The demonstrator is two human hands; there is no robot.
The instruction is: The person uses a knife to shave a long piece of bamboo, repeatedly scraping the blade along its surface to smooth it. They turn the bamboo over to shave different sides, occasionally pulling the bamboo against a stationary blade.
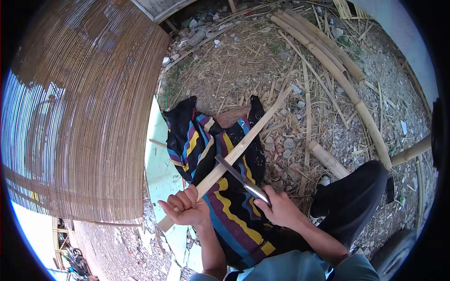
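Note:
A long, pale bamboo strip (241, 146) runs diagonally from the lower left up toward the debris at the upper right. Around its lower end my left hand (185, 206) is closed, with the fingers wrapped over it. My right hand (277, 206) grips the shiny handle of a knife (236, 177). The dark blade lies across the strip, a little above my left hand; whether it has cut in cannot be told. Beneath both is a striped cloth (229, 201) in black, yellow, purple and blue, spread over my lap.
A bamboo slat blind (93, 126) hangs at the left. Long bamboo poles (342, 75) lie at the upper right, with a short bamboo piece (328, 159) nearer my leg. Splinters and stones cover the ground. A tyre (396, 253) sits at the lower right.

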